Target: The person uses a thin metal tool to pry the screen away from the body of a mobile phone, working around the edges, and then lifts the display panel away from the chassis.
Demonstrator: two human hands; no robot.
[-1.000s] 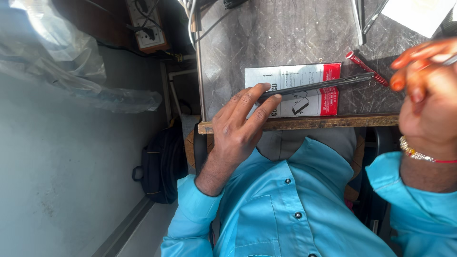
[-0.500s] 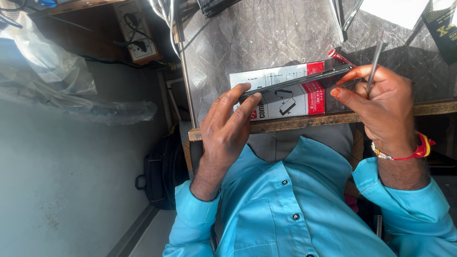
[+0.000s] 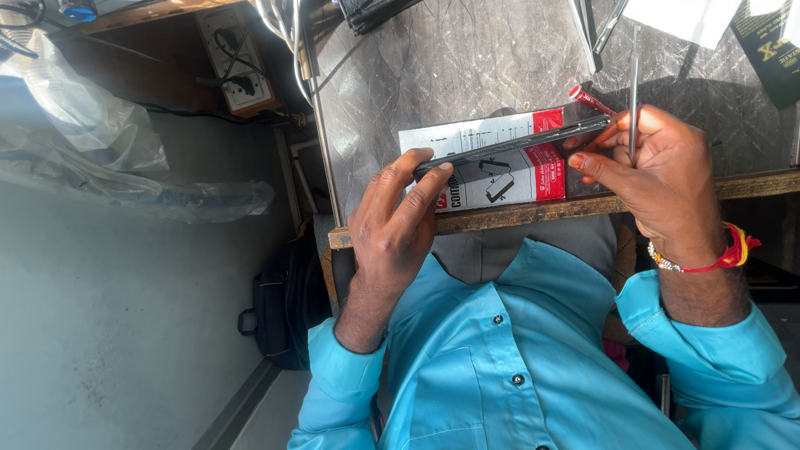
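Note:
A thin black phone (image 3: pixel 517 143) is held on its edge above a white and red box (image 3: pixel 500 167) that lies on the grey tabletop (image 3: pixel 467 58). My left hand (image 3: pixel 396 225) grips the phone's left end with fingers and thumb. My right hand (image 3: pixel 658 179) pinches the phone's right end and also holds a thin metal tool (image 3: pixel 633 83) that points away from me. A red-tipped piece (image 3: pixel 590 100) sticks out just past the phone's right end.
A wooden edge (image 3: pixel 533 214) bounds the table near my body. Cables (image 3: pixel 287 33) and a wall socket (image 3: pixel 242 79) are at the left, with a plastic bag (image 3: pixel 125 158) and a black bag (image 3: pixel 283 308) on the floor. A dark box (image 3: pixel 771 50) lies at the far right.
My right hand has come down from the right edge onto the phone's right end, carrying the metal tool. My left hand stays on the left end.

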